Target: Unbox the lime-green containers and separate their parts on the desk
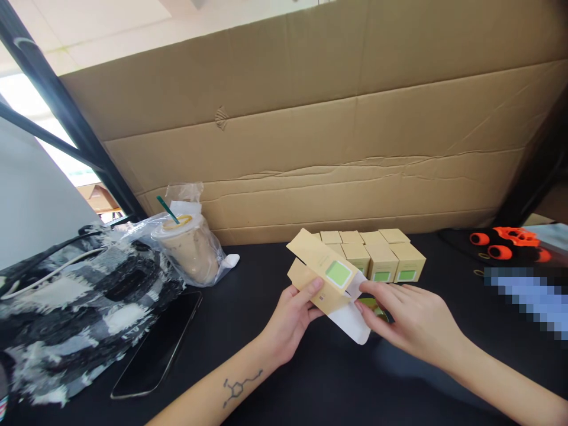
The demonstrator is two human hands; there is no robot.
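Note:
Tilted above the black table, a small tan cardboard box [320, 271] with a green square label has its end flaps open, and a white inner flap hangs down. My left hand [297, 313] grips the box from its left side, thumb on the front face. At the open end, my right hand [410, 316] has its fingertips on a side flap, closed on the box's edge. Behind the box and right fingers, a round greenish object [375, 309] lies on the table, partly hidden. Several similar closed boxes [384, 260] stand in rows just beyond.
A bagged drink cup [190, 248] with a green straw stands at left, near a phone [157, 346] and a black-and-white frayed fabric bag [84, 307]. Orange-and-black parts [510, 239] lie at right. A cardboard sheet [310, 136] walls off the table's back.

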